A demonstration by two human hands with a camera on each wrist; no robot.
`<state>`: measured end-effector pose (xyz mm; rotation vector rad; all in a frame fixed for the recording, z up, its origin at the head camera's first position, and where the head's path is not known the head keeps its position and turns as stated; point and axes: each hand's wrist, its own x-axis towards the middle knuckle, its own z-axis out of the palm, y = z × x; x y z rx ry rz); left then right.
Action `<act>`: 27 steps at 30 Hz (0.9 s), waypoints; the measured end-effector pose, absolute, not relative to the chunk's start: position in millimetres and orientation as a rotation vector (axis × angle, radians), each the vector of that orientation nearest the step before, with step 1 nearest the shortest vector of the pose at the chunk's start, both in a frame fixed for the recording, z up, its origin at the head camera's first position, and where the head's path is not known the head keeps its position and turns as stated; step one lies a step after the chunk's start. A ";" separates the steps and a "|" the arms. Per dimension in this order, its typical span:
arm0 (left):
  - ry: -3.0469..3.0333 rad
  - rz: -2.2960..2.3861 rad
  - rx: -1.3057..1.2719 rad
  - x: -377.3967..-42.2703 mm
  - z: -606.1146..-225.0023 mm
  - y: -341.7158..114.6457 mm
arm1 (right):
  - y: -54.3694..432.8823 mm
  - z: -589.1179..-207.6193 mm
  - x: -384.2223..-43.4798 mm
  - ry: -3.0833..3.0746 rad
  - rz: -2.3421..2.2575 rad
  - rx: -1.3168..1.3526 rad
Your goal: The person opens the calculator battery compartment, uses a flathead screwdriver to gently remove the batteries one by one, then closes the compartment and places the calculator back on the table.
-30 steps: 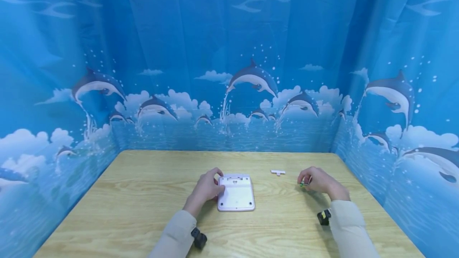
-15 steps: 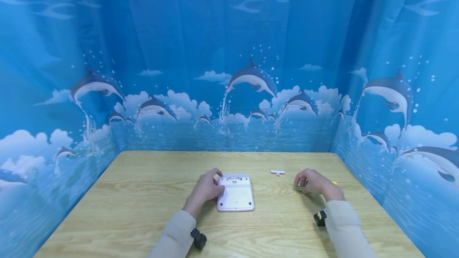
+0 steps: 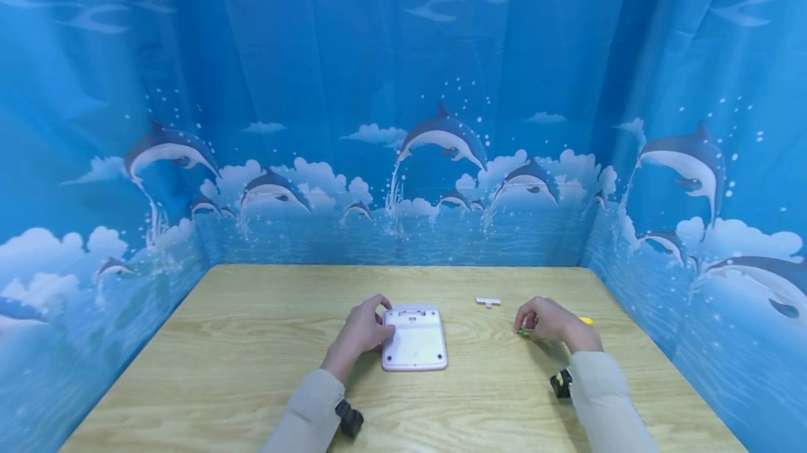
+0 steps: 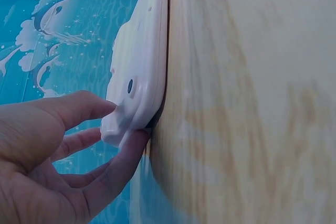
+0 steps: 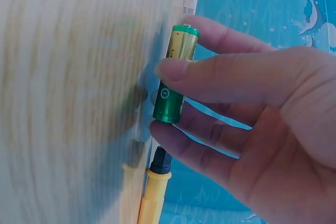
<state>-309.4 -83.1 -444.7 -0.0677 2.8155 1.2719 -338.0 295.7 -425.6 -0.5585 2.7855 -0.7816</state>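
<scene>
A white calculator point(image 3: 416, 344) lies face down on the table, its battery compartment point(image 3: 412, 314) uncovered at the far end. My left hand point(image 3: 366, 327) grips its left edge; in the left wrist view the thumb point(image 4: 100, 104) is on the upturned back and a finger is at the lower rim. Off to the right, my right hand point(image 3: 547, 318) pinches a green and gold battery point(image 5: 176, 74) between thumb and fingers, low over the tabletop. A small white battery cover point(image 3: 488, 302) lies between the calculator and the right hand, farther back.
Behind the right wrist lies a screwdriver with a yellow handle point(image 5: 153, 198), its yellow end point(image 3: 587, 321) showing in the head view. The wooden table point(image 3: 252, 355) is bordered by blue dolphin-print curtains point(image 3: 403, 89) at the back and both sides.
My right hand has moved a little left and slightly nearer with the battery, uncovering the yellow handle behind the wrist. The left hand and calculator have stayed in place.
</scene>
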 end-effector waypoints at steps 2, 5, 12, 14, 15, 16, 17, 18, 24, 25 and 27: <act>2.820 1.270 -0.060 -309.6 -444.6 -83.4 | 295.8 -426.1 -338.3 2.783 -0.783 -0.535; 2.820 1.272 -0.052 -309.1 -444.3 -83.8 | 296.5 -427.6 -339.1 2.787 -0.772 -0.514; 2.824 1.273 -0.038 -309.9 -445.7 -84.8 | 297.3 -427.8 -339.8 2.793 -0.748 -0.504; 2.821 1.278 -0.040 -309.9 -445.9 -84.7 | 296.7 -427.1 -339.8 2.791 -0.752 -0.483; 2.821 1.280 -0.039 -309.7 -446.0 -84.7 | 296.5 -427.1 -339.7 2.790 -0.751 -0.477; 2.821 1.281 -0.038 -309.9 -446.2 -84.6 | 296.3 -427.0 -339.6 2.791 -0.752 -0.465; 2.820 1.284 -0.042 -310.0 -446.4 -84.5 | 295.8 -426.9 -339.5 2.792 -0.757 -0.444; 2.818 1.286 -0.049 -310.3 -446.7 -84.0 | 295.9 -427.2 -339.5 2.797 -0.750 -0.453; 2.816 1.284 -0.061 -310.2 -446.3 -83.1 | 294.7 -428.4 -338.7 2.816 -0.731 -0.424; 2.815 1.285 -0.062 -309.9 -446.2 -83.1 | 294.4 -428.5 -338.5 2.817 -0.729 -0.414; 2.814 1.282 -0.064 -309.1 -446.2 -83.2 | 293.9 -429.2 -338.4 2.820 -0.720 -0.419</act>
